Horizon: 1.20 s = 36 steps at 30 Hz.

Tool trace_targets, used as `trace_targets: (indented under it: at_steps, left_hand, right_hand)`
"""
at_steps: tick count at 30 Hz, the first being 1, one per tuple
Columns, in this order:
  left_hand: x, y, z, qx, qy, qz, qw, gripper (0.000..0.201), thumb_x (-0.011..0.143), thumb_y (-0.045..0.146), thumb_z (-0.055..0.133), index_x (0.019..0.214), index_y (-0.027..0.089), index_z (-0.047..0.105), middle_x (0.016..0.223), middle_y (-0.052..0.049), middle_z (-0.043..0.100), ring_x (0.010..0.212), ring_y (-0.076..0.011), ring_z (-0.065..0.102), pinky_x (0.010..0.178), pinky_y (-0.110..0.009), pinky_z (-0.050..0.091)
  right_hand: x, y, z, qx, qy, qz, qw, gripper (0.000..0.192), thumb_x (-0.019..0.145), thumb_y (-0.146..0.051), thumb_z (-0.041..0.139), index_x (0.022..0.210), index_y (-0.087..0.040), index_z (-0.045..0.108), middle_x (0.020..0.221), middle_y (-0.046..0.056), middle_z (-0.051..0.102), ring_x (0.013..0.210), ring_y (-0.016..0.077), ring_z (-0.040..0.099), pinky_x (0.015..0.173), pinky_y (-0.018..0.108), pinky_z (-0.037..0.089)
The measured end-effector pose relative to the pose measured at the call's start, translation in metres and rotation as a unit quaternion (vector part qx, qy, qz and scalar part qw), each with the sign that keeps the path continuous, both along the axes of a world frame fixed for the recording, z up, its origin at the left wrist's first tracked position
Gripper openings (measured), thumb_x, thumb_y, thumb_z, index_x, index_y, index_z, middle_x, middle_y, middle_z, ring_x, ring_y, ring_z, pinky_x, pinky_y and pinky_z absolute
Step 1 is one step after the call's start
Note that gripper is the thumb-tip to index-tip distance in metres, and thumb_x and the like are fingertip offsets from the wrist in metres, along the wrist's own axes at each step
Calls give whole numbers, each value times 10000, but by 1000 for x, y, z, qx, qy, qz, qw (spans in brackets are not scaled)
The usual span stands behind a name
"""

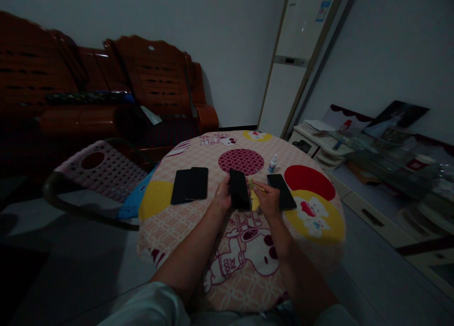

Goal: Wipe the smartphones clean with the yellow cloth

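Note:
A black smartphone (239, 190) is gripped by my left hand (224, 193), its dark screen turned up toward me. Close to the phone's right edge, my right hand (268, 198) pinches a thin yellow stick-like tool (258, 188); its tip is too small to make out. A patch of yellow (255, 202) shows between the phone and my right hand, and I cannot tell whether it is a cloth or the table's pattern. Another black phone (283, 192) lies just right of my right hand. Behind it stands a small white bottle with a blue label (273, 163).
Two overlapping dark flat tablets or cases (189, 185) lie at the left of the round table with its patterned cloth (213, 288). A woven chair (106, 175) stands left. Beyond are wooden sofas (152, 75), a tall white appliance (283, 90) and a glass-topped cabinet (383, 160) at right.

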<state>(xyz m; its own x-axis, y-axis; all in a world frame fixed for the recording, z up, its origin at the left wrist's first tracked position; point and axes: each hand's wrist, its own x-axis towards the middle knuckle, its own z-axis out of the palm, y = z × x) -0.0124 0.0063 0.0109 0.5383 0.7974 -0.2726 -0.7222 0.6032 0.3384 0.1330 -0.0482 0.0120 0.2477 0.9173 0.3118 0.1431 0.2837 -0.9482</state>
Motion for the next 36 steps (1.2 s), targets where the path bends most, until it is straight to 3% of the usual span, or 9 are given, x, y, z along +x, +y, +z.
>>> trace_targets:
  at_steps: [4, 8, 13, 16, 23, 27, 31, 36]
  left_hand:
    - [0, -1, 1, -15, 17, -6, 1000, 412, 910, 415, 398, 907, 81, 639, 805, -139, 691, 722, -229, 670, 739, -400, 543]
    - [1, 1, -1, -4, 6, -35, 999, 445, 911, 436, 389, 904, 70, 642, 824, -149, 692, 730, -234, 668, 752, -389, 531]
    - [0, 6, -11, 5, 12, -61, 998, 552, 914, 514, 351, 968, 49, 643, 800, -153, 693, 687, -227, 664, 703, -353, 524]
    - [-1, 6, -13, 9, 6, -82, 997, 601, 916, 543, 325, 1057, 45, 630, 821, -154, 698, 710, -229, 668, 723, -352, 516]
    - [2, -1, -8, 47, -24, -179, 982, 662, 908, 571, 323, 1183, 30, 588, 940, -180, 695, 843, -259, 671, 806, -363, 488]
    - [4, -4, -9, 54, -27, -222, 973, 656, 903, 578, 333, 1180, 45, 596, 944, -174, 697, 816, -255, 678, 813, -382, 485]
    - [4, -5, -9, 37, -14, -210, 977, 604, 913, 552, 343, 1126, 60, 621, 906, -151, 709, 813, -244, 683, 822, -377, 487]
    - [2, -7, -2, 22, -11, -190, 981, 531, 918, 515, 376, 989, 72, 660, 873, -140, 718, 797, -238, 690, 843, -374, 486]
  right_hand:
    - [0, 1, -1, -4, 1, 10, 1000, 304, 745, -290, 626, 989, -149, 741, 916, 80, 749, 754, 225, 711, 637, 297, 570]
    - [-2, -2, 3, 1, -33, 27, 999, 306, 750, -287, 621, 995, -145, 737, 961, 79, 742, 821, 214, 702, 695, 288, 564]
    - [-11, -9, 5, -28, -146, 125, 981, 272, 766, -254, 612, 976, -139, 742, 871, 77, 754, 677, 187, 689, 591, 262, 539]
    - [-16, -13, 6, -27, -207, 161, 965, 246, 778, -208, 597, 968, -156, 745, 867, 71, 755, 687, 186, 694, 602, 257, 534]
    - [-18, -13, 7, 18, -249, 71, 966, 259, 824, -209, 574, 1034, -195, 724, 1009, 65, 734, 872, 200, 699, 774, 274, 534]
    - [-15, -9, 1, 24, -285, 6, 958, 288, 858, -226, 526, 1082, -190, 704, 1002, 85, 734, 862, 201, 700, 762, 269, 527]
    - [-10, -6, -2, 6, -363, -52, 930, 320, 884, -226, 478, 1134, -208, 677, 944, 88, 743, 784, 197, 703, 718, 261, 516]
    - [1, -2, 0, 3, -396, -121, 910, 323, 884, -208, 463, 1119, -180, 682, 998, 103, 732, 837, 211, 701, 756, 268, 509]
